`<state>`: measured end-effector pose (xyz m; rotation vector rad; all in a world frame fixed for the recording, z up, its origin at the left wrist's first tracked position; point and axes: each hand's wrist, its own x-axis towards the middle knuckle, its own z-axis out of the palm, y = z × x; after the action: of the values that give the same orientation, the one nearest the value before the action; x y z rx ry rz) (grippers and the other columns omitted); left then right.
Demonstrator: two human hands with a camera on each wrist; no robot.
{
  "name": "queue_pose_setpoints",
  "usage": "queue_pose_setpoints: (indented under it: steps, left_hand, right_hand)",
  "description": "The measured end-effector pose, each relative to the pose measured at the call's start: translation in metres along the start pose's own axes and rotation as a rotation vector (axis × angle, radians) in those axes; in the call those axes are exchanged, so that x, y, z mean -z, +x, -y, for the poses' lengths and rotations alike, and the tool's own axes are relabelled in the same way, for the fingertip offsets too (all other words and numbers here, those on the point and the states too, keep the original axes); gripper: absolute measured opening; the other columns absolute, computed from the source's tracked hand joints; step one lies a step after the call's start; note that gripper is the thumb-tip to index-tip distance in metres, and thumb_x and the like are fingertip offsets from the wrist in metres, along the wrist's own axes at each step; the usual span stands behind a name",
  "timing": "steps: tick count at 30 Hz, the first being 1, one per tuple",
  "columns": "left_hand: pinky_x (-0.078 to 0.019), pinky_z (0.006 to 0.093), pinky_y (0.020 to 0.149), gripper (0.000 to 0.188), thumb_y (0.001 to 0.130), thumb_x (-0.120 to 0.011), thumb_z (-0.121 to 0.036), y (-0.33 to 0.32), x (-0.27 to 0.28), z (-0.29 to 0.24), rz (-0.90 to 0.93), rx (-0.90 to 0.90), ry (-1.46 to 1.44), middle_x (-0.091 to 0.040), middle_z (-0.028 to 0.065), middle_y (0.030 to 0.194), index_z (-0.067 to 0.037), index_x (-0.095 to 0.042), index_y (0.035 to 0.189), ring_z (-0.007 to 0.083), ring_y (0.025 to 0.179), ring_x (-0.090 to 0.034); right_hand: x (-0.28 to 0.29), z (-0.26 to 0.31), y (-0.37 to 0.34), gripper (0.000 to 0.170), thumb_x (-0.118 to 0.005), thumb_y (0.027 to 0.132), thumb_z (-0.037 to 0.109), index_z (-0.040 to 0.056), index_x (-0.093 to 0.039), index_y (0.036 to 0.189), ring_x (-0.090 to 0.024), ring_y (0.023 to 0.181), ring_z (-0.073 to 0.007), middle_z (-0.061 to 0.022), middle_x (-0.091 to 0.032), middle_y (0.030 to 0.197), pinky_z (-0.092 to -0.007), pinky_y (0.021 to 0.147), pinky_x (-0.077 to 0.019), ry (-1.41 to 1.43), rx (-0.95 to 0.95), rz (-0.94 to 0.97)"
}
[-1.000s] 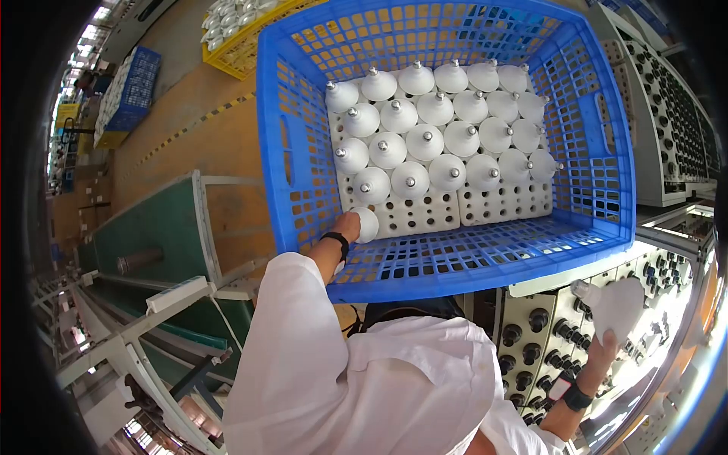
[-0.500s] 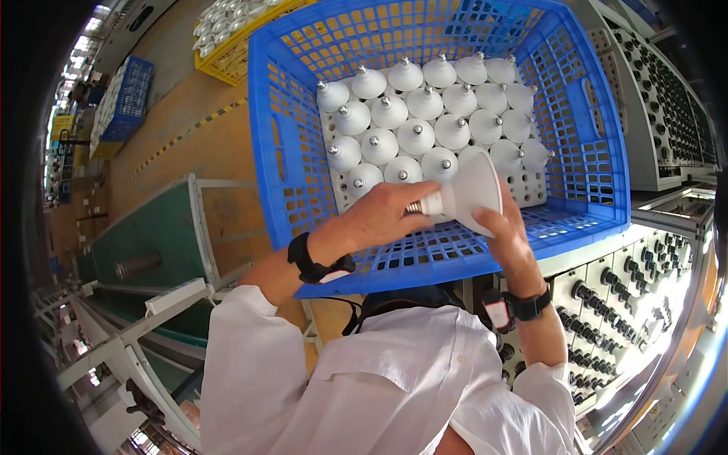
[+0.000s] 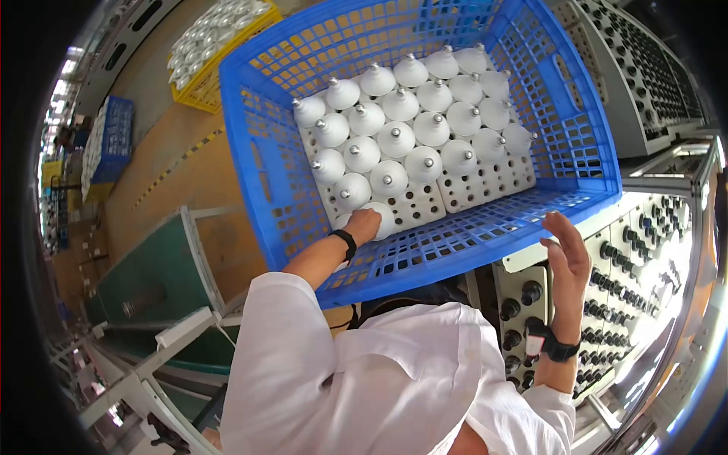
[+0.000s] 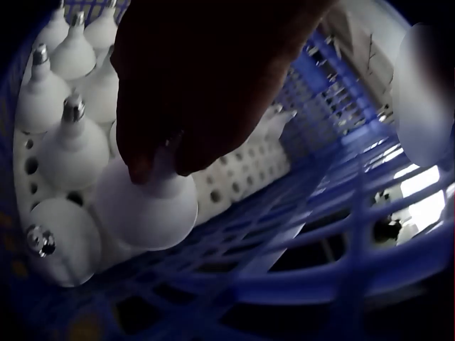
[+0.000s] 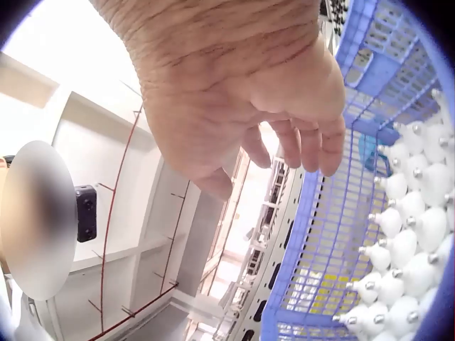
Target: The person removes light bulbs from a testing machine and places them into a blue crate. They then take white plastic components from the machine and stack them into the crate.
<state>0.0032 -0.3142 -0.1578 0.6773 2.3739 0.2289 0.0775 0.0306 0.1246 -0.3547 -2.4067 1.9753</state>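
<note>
My left hand (image 3: 362, 226) pinches a white light bulb (image 4: 146, 213) by its screw base, wide end down, over the holed white tray (image 3: 489, 188) in the near-left corner of a blue crate (image 3: 243, 163). Beside it in the left wrist view, another bulb (image 4: 67, 245) stands in the corner with its metal base tilted outward. Rows of bulbs (image 3: 396, 139) fill the tray's farther part, bases up. Off the crate's near-right side, my right hand (image 3: 569, 269) is raised with nothing in it; its fingers (image 5: 311, 145) are loosely bent in the right wrist view.
At the right, a panel with rows of black sockets (image 3: 531, 291) adjoins the crate's side. A yellow crate (image 3: 199, 92) of bulbs stands on the floor beyond, and a green-topped conveyor (image 3: 155, 265) lies to the left. The crate's walls rise around the tray.
The right hand held a bulb out at the right, then both hands held it over the crate. Now the left hand has it low in the near-left corner, and the right hand has let go and moved right.
</note>
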Motion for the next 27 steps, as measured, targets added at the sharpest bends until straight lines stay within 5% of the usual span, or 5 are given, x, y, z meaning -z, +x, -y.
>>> queue_pose_setpoints:
  steps: [10, 13, 16, 22, 27]
  left_hand:
    - [-0.0507, 0.0449, 0.067, 0.012, 0.072, -0.056, -0.012, 0.032, -0.058, 0.019, -0.137, -0.023, 0.048, -0.062, 0.0197, 0.073, 0.0, -0.059, 0.071, 0.0365, 0.072, -0.062]
    - [-0.0476, 0.0425, 0.082, 0.049, 0.068, -0.07, -0.024, 0.035, -0.098, 0.063, -0.127, -0.08, 0.139, -0.06, 0.0196, 0.1, 0.002, -0.053, 0.107, 0.0355, 0.094, -0.058]
    - [-0.0488, 0.0438, 0.079, 0.051, 0.061, -0.076, -0.035, 0.025, -0.041, 0.078, 0.007, -0.07, 0.214, -0.063, 0.022, 0.091, 0.002, -0.062, 0.092, 0.0366, 0.09, -0.06]
    - [-0.0502, 0.0374, 0.067, 0.032, 0.068, -0.071, -0.022, -0.004, 0.164, -0.052, -0.345, 0.155, -0.006, -0.064, 0.0205, 0.076, 0.006, -0.065, 0.083, 0.031, 0.074, -0.064]
    - [-0.0477, 0.0264, 0.07, 0.037, 0.075, -0.067, -0.007, -0.022, 0.252, -0.275, -0.356, -0.318, -0.493, -0.064, 0.0118, 0.091, 0.007, -0.056, 0.107, 0.0151, 0.082, -0.061]
  right_hand:
    - [0.1, -0.058, -0.11, 0.036, -0.05, 0.092, 0.016, 0.0014, -0.05, 0.125, -0.055, 0.108, -0.0208, -0.0111, -0.057, 0.119, -0.0306, 0.085, -0.0471, -0.061, -0.248, -0.532]
    - [0.113, -0.071, -0.148, 0.032, -0.054, 0.086, 0.003, -0.0025, -0.055, 0.118, -0.058, 0.098, -0.0163, -0.0097, -0.061, 0.111, -0.0292, 0.084, -0.0467, -0.018, -0.167, -0.624]
    - [0.138, -0.087, -0.197, 0.038, -0.057, 0.086, 0.007, 0.0038, -0.052, 0.124, -0.058, 0.098, -0.0153, -0.0094, -0.06, 0.112, -0.0282, 0.079, -0.0486, -0.046, -0.118, -0.741]
    - [0.278, -0.157, -0.287, 0.053, -0.069, 0.072, 0.019, -0.0075, -0.053, 0.114, -0.052, 0.106, -0.0357, -0.0232, -0.056, 0.109, -0.0411, 0.095, -0.0388, -0.855, -0.199, -1.164]
    - [0.398, -0.155, -0.284, 0.075, -0.068, 0.07, 0.042, -0.0036, -0.045, 0.125, -0.032, 0.126, -0.0398, -0.0282, -0.043, 0.128, -0.0456, 0.106, -0.0243, -0.89, -0.59, -1.11]
